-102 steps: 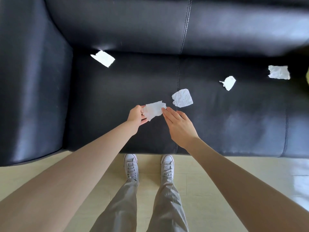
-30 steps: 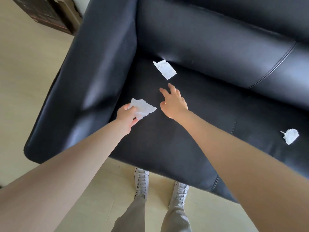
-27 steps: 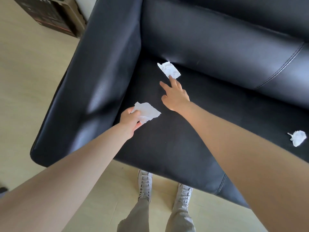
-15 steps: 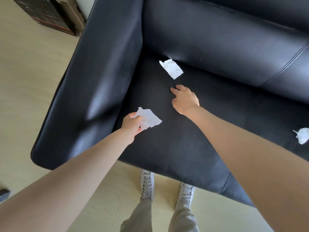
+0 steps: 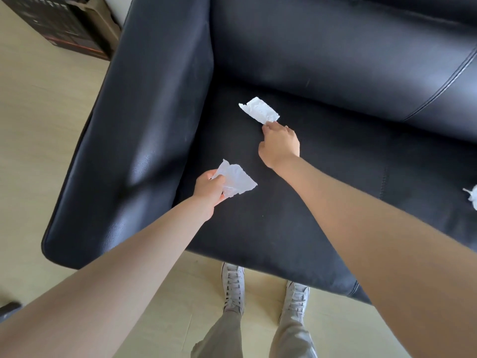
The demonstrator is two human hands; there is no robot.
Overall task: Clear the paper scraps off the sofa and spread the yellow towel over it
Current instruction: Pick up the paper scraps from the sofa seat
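Scrap at 12 o'clock on the sofa is looking feather-light and floppy; I'm pinching its near corner with my right hand, left hand gripping gathered paper.

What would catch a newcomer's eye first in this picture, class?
White paper scraps stand out against the black sofa: the right hand pinches one scrap near the backrest, and the left hand holds another over the seat. A crumpled scrap lies at the far right edge.
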